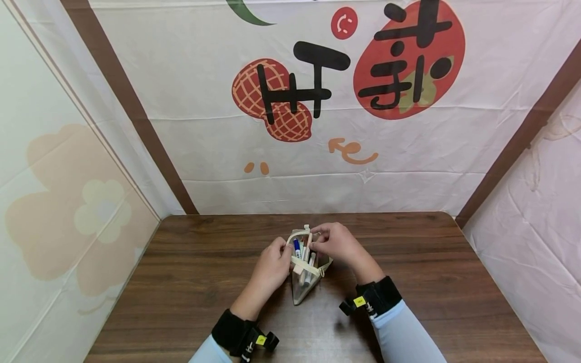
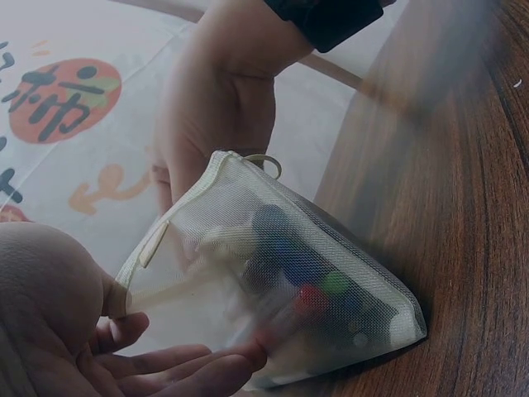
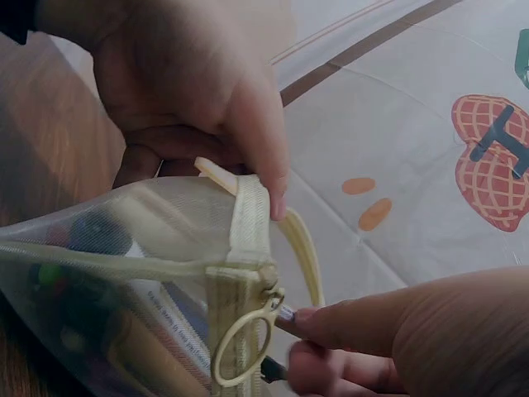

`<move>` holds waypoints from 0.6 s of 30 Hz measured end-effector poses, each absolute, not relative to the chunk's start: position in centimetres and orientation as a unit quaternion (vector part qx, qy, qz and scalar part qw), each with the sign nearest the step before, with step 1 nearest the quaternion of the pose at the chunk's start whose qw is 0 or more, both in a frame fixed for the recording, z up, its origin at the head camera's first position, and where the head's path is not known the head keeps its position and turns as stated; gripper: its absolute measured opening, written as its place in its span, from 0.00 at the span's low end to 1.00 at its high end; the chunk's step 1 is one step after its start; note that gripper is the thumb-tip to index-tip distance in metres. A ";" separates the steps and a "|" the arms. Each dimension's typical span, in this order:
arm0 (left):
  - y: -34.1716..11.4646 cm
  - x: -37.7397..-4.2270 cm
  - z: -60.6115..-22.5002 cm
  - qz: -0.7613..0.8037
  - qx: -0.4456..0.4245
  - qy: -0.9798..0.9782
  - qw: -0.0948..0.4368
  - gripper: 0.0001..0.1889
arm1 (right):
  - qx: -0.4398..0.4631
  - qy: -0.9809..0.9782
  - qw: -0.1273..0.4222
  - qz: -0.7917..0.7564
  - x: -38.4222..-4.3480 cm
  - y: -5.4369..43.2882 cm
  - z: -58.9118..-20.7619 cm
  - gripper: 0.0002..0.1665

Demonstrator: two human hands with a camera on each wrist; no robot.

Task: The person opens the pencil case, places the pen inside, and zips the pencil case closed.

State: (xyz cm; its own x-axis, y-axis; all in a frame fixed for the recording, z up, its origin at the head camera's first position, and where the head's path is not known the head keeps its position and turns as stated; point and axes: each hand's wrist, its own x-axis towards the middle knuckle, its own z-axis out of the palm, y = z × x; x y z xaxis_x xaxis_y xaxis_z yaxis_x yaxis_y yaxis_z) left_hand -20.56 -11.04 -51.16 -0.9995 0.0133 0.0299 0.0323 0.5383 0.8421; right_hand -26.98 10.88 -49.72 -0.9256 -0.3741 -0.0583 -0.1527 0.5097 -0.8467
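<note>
A see-through mesh pencil case [image 1: 300,293] with cream zip edging stands unzipped on the table, its mouth held wide. My left hand [image 1: 273,262] pinches the edge of the mouth on the left, thumb inside and fingers along the mesh. At the opposite side, my right hand [image 1: 338,244] reaches to the opening and pinches the end of a slim pen [image 3: 286,313] between thumb and fingers. Several pens lie in the case, among them a blue-capped marker [image 1: 297,246]. Red and green round ends [image 2: 310,299] show through the mesh. A cream ring pull [image 3: 244,347] hangs from the zip.
The brown wooden table [image 1: 204,262] extends to both sides of the case. Behind it hangs a white printed cloth [image 1: 204,151], with more cloth at left and right. Black wrist straps [image 1: 383,294] with small cameras sit on both arms.
</note>
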 end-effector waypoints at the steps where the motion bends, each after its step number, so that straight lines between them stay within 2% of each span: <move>1: -11.0 -20.6 -51.2 -0.479 -0.012 -0.878 0.009 0.13 | -0.152 0.867 0.111 -0.462 -27.0 10.9 -49.8 0.24; 7: -11.1 -20.5 -51.1 -0.478 -0.011 -0.878 0.007 0.14 | -0.145 0.884 0.078 -0.437 -27.3 11.2 -50.2 0.23; 12: -11.2 -20.4 -51.1 -0.483 -0.015 -0.875 0.002 0.14 | -0.110 0.905 0.064 -0.407 -27.9 12.8 -50.7 0.18; 15: -11.2 -20.4 -51.0 -0.486 -0.013 -0.874 -0.001 0.15 | -0.092 0.922 0.080 -0.367 -28.3 13.9 -51.0 0.15; 18: -11.2 -20.4 -51.0 -0.489 -0.011 -0.872 0.000 0.15 | -0.082 0.922 0.129 -0.357 -28.5 14.5 -51.4 0.16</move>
State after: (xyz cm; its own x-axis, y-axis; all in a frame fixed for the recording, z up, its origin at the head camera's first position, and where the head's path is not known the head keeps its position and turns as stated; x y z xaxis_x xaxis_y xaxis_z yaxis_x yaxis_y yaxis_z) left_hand -20.42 -11.22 -51.01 -0.9998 0.0191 0.0108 0.0192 0.5223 0.8525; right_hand -28.54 14.54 -51.44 -0.9537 -0.2420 -0.1787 -0.0586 0.7320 -0.6788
